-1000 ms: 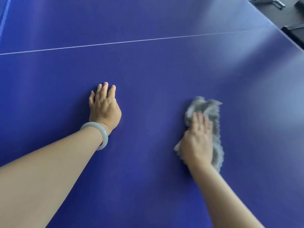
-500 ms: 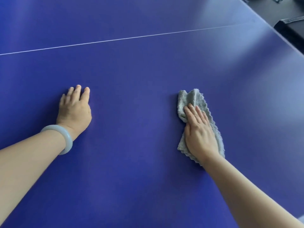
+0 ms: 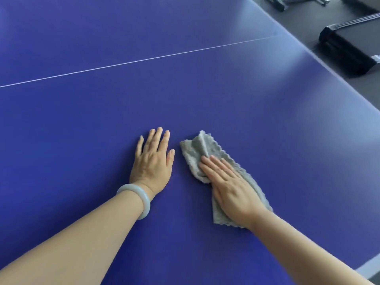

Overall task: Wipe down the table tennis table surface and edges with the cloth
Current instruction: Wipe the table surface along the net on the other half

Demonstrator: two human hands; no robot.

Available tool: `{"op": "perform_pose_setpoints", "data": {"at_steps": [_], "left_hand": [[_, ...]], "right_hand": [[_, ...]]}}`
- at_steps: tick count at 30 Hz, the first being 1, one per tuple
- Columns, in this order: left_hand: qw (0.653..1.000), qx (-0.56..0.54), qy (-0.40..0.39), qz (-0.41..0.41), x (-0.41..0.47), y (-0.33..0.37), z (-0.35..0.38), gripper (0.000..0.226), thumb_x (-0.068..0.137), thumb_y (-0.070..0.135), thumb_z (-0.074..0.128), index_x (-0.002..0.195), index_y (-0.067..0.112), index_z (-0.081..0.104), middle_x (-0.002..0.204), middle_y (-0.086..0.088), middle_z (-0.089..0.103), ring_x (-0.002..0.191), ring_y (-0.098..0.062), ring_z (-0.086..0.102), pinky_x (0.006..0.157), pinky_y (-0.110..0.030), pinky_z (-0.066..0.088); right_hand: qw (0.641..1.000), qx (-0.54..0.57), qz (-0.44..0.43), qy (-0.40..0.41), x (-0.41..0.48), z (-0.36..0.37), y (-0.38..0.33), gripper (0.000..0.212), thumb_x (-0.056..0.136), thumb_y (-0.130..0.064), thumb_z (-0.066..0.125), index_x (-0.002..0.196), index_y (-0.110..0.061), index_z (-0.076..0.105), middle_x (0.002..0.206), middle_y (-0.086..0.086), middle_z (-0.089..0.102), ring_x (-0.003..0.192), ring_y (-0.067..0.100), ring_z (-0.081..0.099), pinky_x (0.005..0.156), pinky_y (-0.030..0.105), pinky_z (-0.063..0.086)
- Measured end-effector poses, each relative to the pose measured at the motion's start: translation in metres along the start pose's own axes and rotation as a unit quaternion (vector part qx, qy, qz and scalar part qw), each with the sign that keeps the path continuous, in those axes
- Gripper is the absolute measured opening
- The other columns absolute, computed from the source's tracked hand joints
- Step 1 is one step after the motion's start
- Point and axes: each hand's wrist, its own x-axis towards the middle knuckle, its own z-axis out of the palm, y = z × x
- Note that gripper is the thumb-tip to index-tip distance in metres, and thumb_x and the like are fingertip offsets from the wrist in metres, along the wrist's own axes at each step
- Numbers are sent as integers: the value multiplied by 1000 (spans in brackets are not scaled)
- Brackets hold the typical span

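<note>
- Floor (image 3: 357,93): dark grey, matt and plain, seen far ahead and to the right of the right hand (image 3: 232,188).
- Black box-like unit (image 3: 345,52): stands on that floor, well beyond and right of the right hand. It has a long low body and a ridged or railed top edge. What it is cannot be told.
- Grey metal frame pieces (image 3: 296,2): lie on the floor farther ahead, cut off by the top edge of the view.
- Another dark object (image 3: 362,4): farthest ahead and right, mostly out of view.
- Light: soft and diffuse. A pale sheen lies on the tabletop (image 3: 308,103) ahead and right of the right hand, and the surface is darker left of the left hand (image 3: 152,163).
- No walls or windows in view.
</note>
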Motion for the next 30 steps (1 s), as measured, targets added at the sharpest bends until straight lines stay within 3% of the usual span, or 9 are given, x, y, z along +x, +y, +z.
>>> {"op": "perform_pose_setpoints", "data": {"at_steps": [7,9,12,15,17,19,22,24,30], "left_hand": [[1000,-16,7,-11,-1,0,-6,55,103,31,20,153,11,30,162,-1,23,150,-16,18,124,-39,10],[1000,-1,-4,-15,-1,-1,-7,58,100,32,19,154,12,28,162,0,21,151,-15,15,124,-37,8],[1000,-1,-3,-18,1,2,-8,60,99,33,15,153,11,31,162,-1,24,150,-16,19,123,-39,11],[1000,1,4,-20,2,5,-10,64,97,34,11,150,9,37,159,-3,29,148,-18,25,122,-43,17],[1000,4,-2,-18,1,6,-10,63,97,33,11,151,9,36,160,-3,28,148,-18,24,122,-43,18],[1000,6,-8,-23,2,4,-9,63,98,33,10,152,11,32,161,-1,25,149,-17,21,122,-42,17],[999,17,-19,-27,4,6,-8,63,99,33,9,153,12,30,162,-1,24,150,-17,20,123,-42,16],[999,19,-22,-27,6,7,-9,62,99,33,10,153,11,32,161,-3,26,149,-19,22,122,-44,19],[999,20,-34,-26,4,4,-12,59,98,29,20,149,6,40,157,-8,35,146,-23,32,117,-48,29]], "right_hand": [[909,0,394,137,18,-43,104,63,95,-4,35,157,-11,21,166,2,11,153,16,1,124,34,0],[934,-4,328,141,36,-25,71,65,95,-5,34,158,-11,15,166,1,6,153,16,-5,124,33,-4],[994,-24,84,71,51,9,8,64,92,-10,37,155,-13,26,163,0,17,153,16,4,125,33,0],[996,-13,-89,-10,69,5,10,60,95,-16,34,154,-17,31,162,-5,21,152,12,9,125,33,4],[997,24,-74,1,85,-15,48,56,94,-13,40,151,-18,41,159,-6,29,151,12,16,125,34,12],[990,62,97,84,104,-39,97,56,92,-13,41,147,-20,46,158,-7,32,150,13,22,123,24,8],[926,4,359,118,127,-63,148,60,95,-12,34,155,-12,26,165,2,16,153,18,8,124,31,0],[903,3,411,128,142,-53,133,62,96,-11,31,157,-10,17,166,2,8,153,18,0,124,36,-4],[996,-13,62,56,134,17,-7,61,92,-8,41,153,-8,33,161,5,26,152,21,13,125,35,5]]}}
